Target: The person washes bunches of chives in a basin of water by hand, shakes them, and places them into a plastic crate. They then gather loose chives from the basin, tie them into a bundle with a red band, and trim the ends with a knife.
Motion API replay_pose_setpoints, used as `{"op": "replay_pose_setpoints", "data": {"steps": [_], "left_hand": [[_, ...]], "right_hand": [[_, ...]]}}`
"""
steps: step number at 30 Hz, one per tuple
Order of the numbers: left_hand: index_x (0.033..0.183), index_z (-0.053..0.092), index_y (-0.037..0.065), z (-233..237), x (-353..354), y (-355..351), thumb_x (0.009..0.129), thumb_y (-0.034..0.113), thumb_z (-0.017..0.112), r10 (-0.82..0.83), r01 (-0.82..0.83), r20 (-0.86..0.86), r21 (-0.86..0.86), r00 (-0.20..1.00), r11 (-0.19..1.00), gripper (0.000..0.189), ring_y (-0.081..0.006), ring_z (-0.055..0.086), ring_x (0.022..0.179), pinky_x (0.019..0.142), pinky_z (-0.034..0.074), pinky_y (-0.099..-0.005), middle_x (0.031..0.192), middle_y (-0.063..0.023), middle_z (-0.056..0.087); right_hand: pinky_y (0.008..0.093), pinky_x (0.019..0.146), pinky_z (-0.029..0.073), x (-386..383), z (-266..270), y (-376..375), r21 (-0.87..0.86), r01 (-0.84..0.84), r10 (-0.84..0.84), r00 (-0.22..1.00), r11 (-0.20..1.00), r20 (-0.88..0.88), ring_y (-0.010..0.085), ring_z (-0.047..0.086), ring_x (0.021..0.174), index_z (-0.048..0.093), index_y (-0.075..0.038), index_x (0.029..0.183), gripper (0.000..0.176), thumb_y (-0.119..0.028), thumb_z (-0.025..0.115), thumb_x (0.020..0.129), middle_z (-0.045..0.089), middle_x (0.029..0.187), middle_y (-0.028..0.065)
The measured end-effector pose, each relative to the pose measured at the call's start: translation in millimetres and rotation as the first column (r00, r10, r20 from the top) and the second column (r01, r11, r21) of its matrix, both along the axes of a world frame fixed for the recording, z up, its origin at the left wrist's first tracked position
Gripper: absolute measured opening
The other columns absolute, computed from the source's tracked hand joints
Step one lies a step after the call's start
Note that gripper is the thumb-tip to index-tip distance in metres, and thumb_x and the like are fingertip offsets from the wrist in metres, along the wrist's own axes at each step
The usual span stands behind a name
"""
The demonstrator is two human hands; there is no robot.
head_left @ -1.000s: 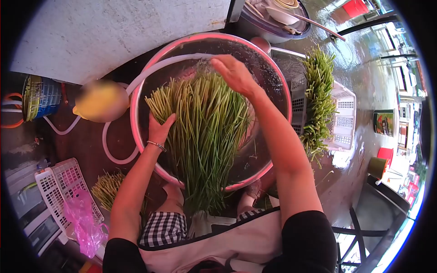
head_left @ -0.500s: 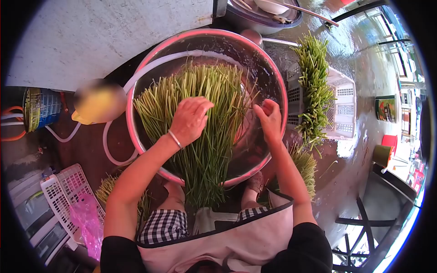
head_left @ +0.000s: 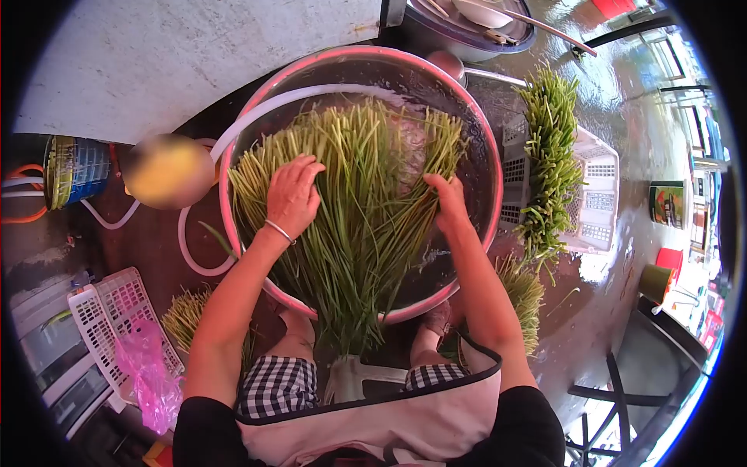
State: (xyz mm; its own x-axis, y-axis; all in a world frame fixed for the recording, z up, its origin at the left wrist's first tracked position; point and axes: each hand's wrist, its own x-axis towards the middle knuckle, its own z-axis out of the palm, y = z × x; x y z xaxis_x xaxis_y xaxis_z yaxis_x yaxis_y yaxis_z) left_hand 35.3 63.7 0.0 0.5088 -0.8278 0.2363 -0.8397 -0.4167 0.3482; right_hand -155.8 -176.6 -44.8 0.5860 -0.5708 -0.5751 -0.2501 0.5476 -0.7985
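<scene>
A large bundle of long green stalks (head_left: 342, 171) fans out across a round metal basin (head_left: 495, 156) with a pinkish rim, its leafy ends hanging over the near edge. On the left part of the bundle rests my left hand (head_left: 294, 196), fingers curled against the stalks; whether it grips any is unclear. My right hand (head_left: 449, 204) is closed around a clump at the right side, parted from the rest by a gap with water in it. A white hose (head_left: 299, 94) runs over the basin's far left side.
White crates stand at right (head_left: 595, 194) and lower left (head_left: 117, 323), with more stalks (head_left: 551, 156) lying on the right one. A pink plastic bag (head_left: 148, 373), a blue bucket (head_left: 82, 171) and a bowl-filled basin (head_left: 475, 47) surround the work area.
My right hand has closed on a clump and spread it to the right, opening a gap. My left hand has shifted left. The view has moved slightly.
</scene>
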Motion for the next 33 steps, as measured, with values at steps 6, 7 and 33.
{"op": "replay_pose_setpoints", "data": {"steps": [6, 7, 33], "left_hand": [[0.118, 0.054, 0.008, 2, 8, 21, 0.074, -0.003, 0.059, 0.101, -0.118, -0.168, -0.092, 0.981, 0.989, 0.045, -0.035, 0.056, 0.115, 0.098, 0.045, -0.0441, 0.121, -0.014, 0.058], [0.118, 0.054, 0.008, 3, 10, 23, 0.074, -0.003, 0.059, 0.114, -0.137, -0.196, -0.107, 0.974, 0.985, 0.046, -0.0349, 0.056, 0.114, 0.098, 0.045, -0.0442, 0.121, -0.014, 0.058], [0.144, 0.034, -0.003, -65, -29, -137, 0.087, 0.013, 0.066, 0.327, -0.494, -0.791, 0.036, 0.517, 0.869, 0.067, -0.0283, 0.049, 0.129, 0.1, 0.044, -0.0364, 0.141, -0.0211, 0.048]], "right_hand": [[0.0312, 0.068, 0.05, -8, 3, -4, 0.053, 0.003, -0.004, 1.0, 0.999, 0.024, 0.0144, 0.059, 0.077, 0.062, -0.002, 0.105, 0.023, -0.013, 0.056, 0.085, 0.062, 0.088, 0.0059], [0.0314, 0.072, 0.047, -10, 4, -13, 0.145, 0.064, -0.066, 0.998, 0.987, 0.009, 0.014, 0.057, 0.079, 0.062, -0.002, 0.107, 0.027, -0.018, 0.052, 0.088, 0.064, 0.093, 0.0075], [0.0254, 0.066, 0.047, -41, -12, -10, -0.293, 0.17, -0.183, 0.983, 0.941, -0.02, 0.0107, 0.058, 0.079, 0.059, 0.001, 0.117, 0.045, -0.02, 0.078, 0.083, 0.064, 0.091, 0.0052]]}}
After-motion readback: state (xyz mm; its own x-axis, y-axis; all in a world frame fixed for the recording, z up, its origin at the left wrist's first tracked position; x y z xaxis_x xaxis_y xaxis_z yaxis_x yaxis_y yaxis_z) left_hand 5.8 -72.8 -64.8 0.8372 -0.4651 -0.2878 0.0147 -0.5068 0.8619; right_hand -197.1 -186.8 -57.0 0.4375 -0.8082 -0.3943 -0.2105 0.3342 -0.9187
